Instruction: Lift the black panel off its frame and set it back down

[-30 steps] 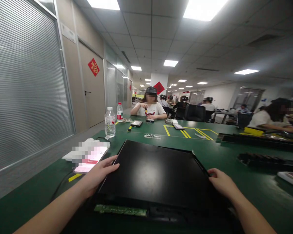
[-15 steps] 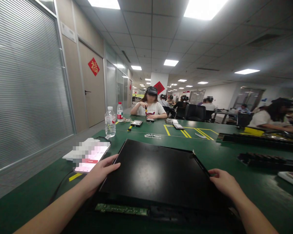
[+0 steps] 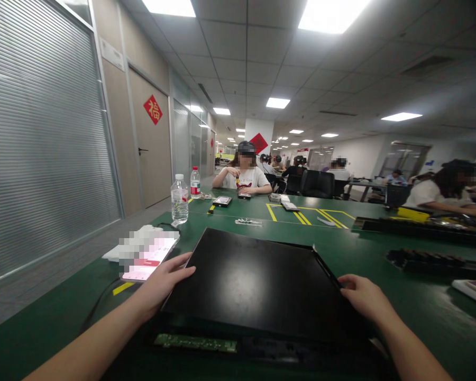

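Observation:
Directly before me is a black LCD panel (image 3: 238, 283), flat and glossy, with a bright reflection in its middle. A narrow green circuit board (image 3: 196, 342) shows below its near edge, beside dark parts too dim to make out. My left hand (image 3: 172, 280) grips the panel's left edge, thumb on top and the other fingers mostly hidden beneath. At the right edge, my right hand (image 3: 360, 293) is closed on the rim, its fingertips curled against it.
Left of the panel lie a lit phone (image 3: 154, 256) and a white packet (image 3: 129, 241). Two bottles stand beyond, the nearer a clear water bottle (image 3: 179, 198). A co-worker (image 3: 241, 174) sits across the green table (image 3: 218, 217). Black strips (image 3: 428, 262) and a white-edged device (image 3: 474, 291) lie right.
The panel's near side has shifted very slightly against the circuit board strip. Both hands keep their places on its edges.

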### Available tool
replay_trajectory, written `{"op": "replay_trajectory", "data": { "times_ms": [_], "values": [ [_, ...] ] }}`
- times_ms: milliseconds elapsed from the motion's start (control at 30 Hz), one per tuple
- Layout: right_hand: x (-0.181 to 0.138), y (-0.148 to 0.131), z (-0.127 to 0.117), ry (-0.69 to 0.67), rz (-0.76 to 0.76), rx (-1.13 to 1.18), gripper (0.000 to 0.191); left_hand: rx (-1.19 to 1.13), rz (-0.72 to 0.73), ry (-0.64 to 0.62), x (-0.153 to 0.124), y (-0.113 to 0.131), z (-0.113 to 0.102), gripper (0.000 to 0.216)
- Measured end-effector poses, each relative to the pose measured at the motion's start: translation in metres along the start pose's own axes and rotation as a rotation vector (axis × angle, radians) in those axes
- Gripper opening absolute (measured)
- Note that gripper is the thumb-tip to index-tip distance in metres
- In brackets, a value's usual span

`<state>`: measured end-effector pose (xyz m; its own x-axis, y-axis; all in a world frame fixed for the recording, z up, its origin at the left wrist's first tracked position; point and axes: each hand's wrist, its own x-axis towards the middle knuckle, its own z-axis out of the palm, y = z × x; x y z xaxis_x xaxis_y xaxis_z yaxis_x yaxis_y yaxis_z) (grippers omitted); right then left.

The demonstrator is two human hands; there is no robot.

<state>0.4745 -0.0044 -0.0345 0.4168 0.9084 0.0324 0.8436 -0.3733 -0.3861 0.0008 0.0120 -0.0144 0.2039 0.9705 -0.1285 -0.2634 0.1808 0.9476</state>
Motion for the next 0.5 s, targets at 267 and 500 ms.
{"op": "replay_trajectory", "data": {
  "times_ms": [267,500],
  "values": [
    [0.001,0.001,0.005,0.017,0.003,0.036,0.029,-0.023,0.013,0.004,-0.013,0.016,0.014,0.058],
    [0.002,-0.001,0.007,0.011,0.04,0.122,0.042,-0.054,0.046,0.031,-0.017,0.02,0.02,0.055]
  ]
}}
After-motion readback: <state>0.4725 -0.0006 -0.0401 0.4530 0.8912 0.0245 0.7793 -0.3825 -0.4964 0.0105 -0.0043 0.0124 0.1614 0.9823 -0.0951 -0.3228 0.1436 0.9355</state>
